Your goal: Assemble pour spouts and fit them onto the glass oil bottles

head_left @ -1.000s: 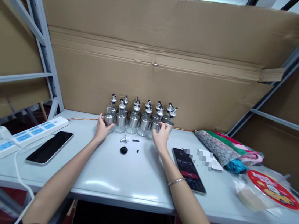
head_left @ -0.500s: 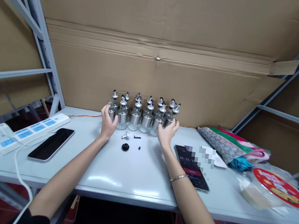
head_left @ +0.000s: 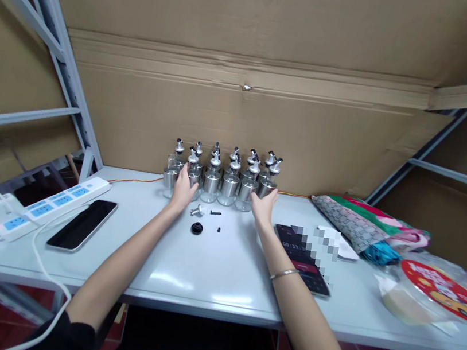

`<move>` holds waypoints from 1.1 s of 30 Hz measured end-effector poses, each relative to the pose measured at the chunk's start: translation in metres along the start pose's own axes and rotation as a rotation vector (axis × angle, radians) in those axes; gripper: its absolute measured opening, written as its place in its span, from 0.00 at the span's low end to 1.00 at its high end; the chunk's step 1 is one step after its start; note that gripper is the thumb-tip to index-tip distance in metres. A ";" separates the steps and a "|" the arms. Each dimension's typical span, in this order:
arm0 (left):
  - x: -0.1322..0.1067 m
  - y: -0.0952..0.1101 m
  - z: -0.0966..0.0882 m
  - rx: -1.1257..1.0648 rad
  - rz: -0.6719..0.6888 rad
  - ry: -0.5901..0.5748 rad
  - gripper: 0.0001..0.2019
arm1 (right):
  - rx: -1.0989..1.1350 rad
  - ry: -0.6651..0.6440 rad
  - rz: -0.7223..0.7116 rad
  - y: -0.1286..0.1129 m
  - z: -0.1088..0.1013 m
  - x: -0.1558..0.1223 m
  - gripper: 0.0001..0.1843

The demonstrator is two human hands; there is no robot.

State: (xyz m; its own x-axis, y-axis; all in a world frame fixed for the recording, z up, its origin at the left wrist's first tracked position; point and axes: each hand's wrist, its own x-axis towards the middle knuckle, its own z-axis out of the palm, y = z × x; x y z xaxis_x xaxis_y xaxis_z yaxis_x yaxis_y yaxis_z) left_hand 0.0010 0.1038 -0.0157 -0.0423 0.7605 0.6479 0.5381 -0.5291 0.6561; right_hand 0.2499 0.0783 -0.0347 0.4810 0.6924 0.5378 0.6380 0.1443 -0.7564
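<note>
Two rows of glass oil bottles with steel sleeves stand at the back of the table, most topped by metal pour spouts. My left hand (head_left: pixel 183 190) is curled round the second front bottle (head_left: pixel 194 176). My right hand (head_left: pixel 263 206) has its thumb and fingers round the rightmost front bottle (head_left: pixel 267 188). The leftmost front bottle (head_left: pixel 170 178) shows a bare glass neck without a spout. In front of the rows lie a loose metal spout (head_left: pixel 197 210), a thin black strip (head_left: pixel 215 213), a black round stopper (head_left: pixel 197 228) and a tiny black piece (head_left: pixel 219 230).
To the left are a white power strip (head_left: pixel 52 209) with a cable and a dark phone (head_left: pixel 82 225). A phone with a timer (head_left: pixel 305 266), a patterned cloth bag (head_left: pixel 352 223) and a red-lidded plastic tub (head_left: pixel 445 292) are on the right. Cardboard (head_left: pixel 240 124) walls the back.
My left hand has moved right from the leftmost front bottle to the second one. My right hand stays at the rightmost front bottle, its fingers slightly lower. The view has shifted a little.
</note>
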 end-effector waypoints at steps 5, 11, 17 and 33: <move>-0.015 -0.007 -0.002 -0.014 -0.074 -0.083 0.40 | 0.076 0.038 0.063 -0.034 -0.007 -0.015 0.42; -0.023 0.001 -0.012 0.053 0.126 -0.111 0.35 | 0.039 0.055 -0.158 -0.058 -0.020 -0.026 0.36; -0.030 0.035 -0.030 0.286 0.413 0.039 0.25 | 0.196 0.085 -0.563 -0.096 -0.033 -0.052 0.23; -0.057 0.046 -0.022 0.033 0.414 -0.029 0.27 | 0.502 -0.280 -0.707 -0.125 -0.037 -0.087 0.22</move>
State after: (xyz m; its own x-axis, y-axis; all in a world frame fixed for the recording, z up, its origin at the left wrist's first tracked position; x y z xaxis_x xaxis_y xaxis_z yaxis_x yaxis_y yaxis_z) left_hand 0.0100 0.0280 -0.0139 0.2072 0.4967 0.8428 0.5311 -0.7806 0.3295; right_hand 0.1511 -0.0264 0.0267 -0.1284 0.4625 0.8773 0.3607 0.8458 -0.3931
